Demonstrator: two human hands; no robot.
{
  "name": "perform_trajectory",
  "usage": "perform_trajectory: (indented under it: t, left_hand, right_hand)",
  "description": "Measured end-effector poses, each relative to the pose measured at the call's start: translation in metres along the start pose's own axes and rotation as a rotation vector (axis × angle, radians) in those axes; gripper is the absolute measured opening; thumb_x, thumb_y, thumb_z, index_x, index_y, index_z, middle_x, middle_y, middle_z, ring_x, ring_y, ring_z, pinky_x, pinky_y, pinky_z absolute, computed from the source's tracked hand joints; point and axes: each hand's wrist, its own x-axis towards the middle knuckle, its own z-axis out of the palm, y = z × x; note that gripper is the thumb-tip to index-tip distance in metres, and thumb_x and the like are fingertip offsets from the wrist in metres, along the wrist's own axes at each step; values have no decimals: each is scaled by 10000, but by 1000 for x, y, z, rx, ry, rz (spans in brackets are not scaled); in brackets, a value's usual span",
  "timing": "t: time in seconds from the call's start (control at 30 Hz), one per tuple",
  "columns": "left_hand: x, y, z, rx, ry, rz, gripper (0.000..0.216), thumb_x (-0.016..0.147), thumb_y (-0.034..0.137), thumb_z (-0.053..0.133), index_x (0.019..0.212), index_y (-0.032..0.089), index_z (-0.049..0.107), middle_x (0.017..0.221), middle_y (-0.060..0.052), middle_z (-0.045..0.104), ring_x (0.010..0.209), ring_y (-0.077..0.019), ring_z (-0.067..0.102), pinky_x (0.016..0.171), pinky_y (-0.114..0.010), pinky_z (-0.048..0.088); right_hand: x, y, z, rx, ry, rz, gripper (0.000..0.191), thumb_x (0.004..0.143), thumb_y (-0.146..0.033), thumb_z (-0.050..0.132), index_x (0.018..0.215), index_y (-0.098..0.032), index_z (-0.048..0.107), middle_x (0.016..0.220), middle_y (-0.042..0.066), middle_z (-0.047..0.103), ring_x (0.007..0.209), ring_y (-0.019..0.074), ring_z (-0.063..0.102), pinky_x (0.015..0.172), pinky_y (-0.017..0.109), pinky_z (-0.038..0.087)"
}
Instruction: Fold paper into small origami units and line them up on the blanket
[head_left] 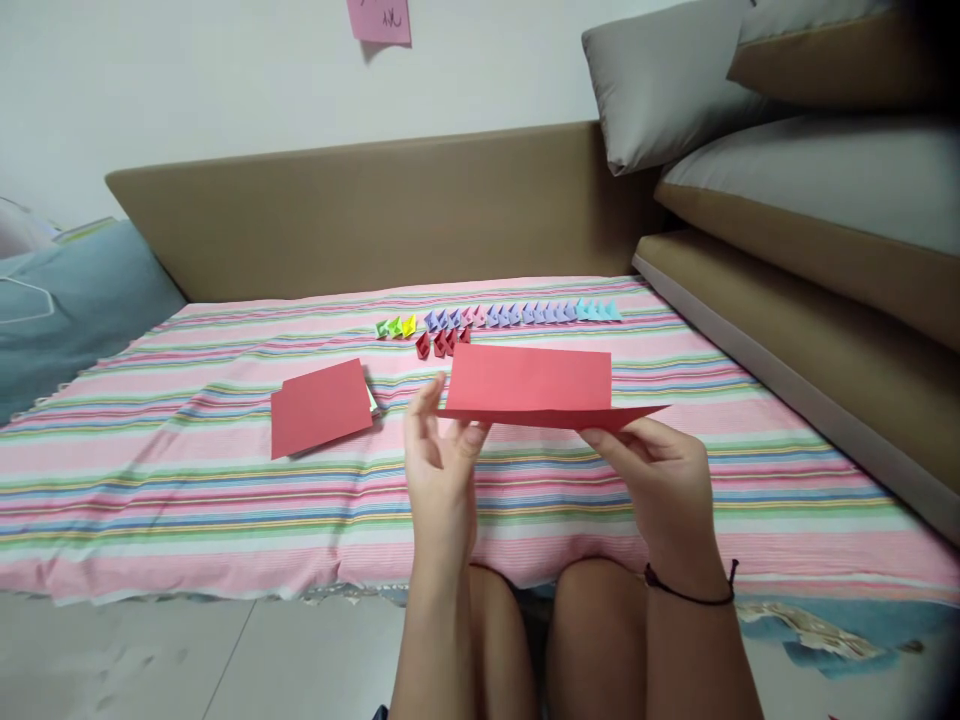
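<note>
A sheet of red paper (532, 380) is held up in front of me, creased across its width so that its far half stands up and its near half tilts toward me. My left hand (442, 445) pinches its left end, thumb below and fingers at the edge. At the right end, my right hand (664, 465) grips the near flap with the thumb underneath. Just behind the sheet stand several small dark red folded paper pieces (440, 345), the rightmost partly covered by it. To the left lies a stack of red paper (322, 405) with a pale green corner poking out.
A row of small folded pieces in purple, pink and light blue (517, 315) runs along the back, with green and yellow ones (396, 327) at its left. Striped cloth (225, 490) covers the seat. Grey and brown cushions (810, 190) are piled right; a blue cushion (82, 300) is left.
</note>
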Motion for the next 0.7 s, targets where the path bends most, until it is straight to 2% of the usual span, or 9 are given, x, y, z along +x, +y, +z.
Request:
perform_trajectory:
  t: [0.1,0.23,0.3,0.37,0.43,0.47,0.53,0.6,0.7]
  left_hand:
    - [-7,-4,14,-171,-64,-108,521,602,332,815,1080,266,616,1143,-67,642,1081,-232,603,926,-343,482]
    - [-12,-7,19,-207,24,-168,361,752,274,707,1100,242,615,1063,-61,686,1012,-193,637,901,-337,490]
    - [-11,-7,16,-165,69,-157,336,760,223,698,1088,227,621,1060,-53,691,1008,-181,637,914,-324,479]
    - [-10,-7,13,-101,86,-141,357,731,193,722,1074,210,624,1055,-50,693,1013,-183,634,922,-317,472]
    - [-9,-7,11,-35,71,-145,383,708,182,741,1071,195,618,1035,-51,697,1000,-183,636,901,-307,480]
    - [-9,-7,10,-7,55,-146,394,701,182,747,1071,190,613,1019,-51,699,982,-179,640,879,-297,488]
    - [-9,-8,9,40,17,-144,403,695,181,752,1070,180,604,988,-51,700,935,-164,647,835,-275,502]
    - [-10,-9,10,78,-6,-130,391,694,182,751,1054,177,600,963,-45,699,891,-148,649,798,-255,510]
    - [-11,-10,11,126,-16,-134,356,692,195,751,1014,180,600,941,-37,699,862,-146,653,768,-247,514]
  right_hand:
    - [-1,-1,8,32,-108,-14,75,725,-227,733,795,-255,737,827,-10,732,786,176,671,701,285,543]
    - [0,-1,12,15,-301,-24,106,744,-224,718,847,-250,723,934,16,714,914,191,644,836,320,513]
    - [2,-1,11,59,-305,-4,152,740,-241,723,889,-249,693,1086,35,672,1046,215,605,910,349,487]
    - [3,0,9,131,-242,30,280,725,-259,739,985,-274,636,1255,36,587,1151,226,550,962,371,460]
    - [3,0,8,163,-200,67,419,716,-275,747,1094,-304,570,1311,35,545,1154,218,549,964,375,463]
    - [2,-1,8,155,-199,81,451,716,-284,746,1124,-307,556,1291,39,562,1129,211,565,955,368,470]
    - [1,-3,11,131,-232,113,398,732,-305,731,1104,-280,591,1174,46,633,1049,204,605,904,344,502]
    - [0,-6,14,122,-257,145,251,754,-316,706,989,-243,653,1010,43,691,934,194,643,805,307,540]
    - [-2,-10,20,116,-216,172,108,763,-301,689,818,-209,680,817,26,705,758,167,659,665,261,552]
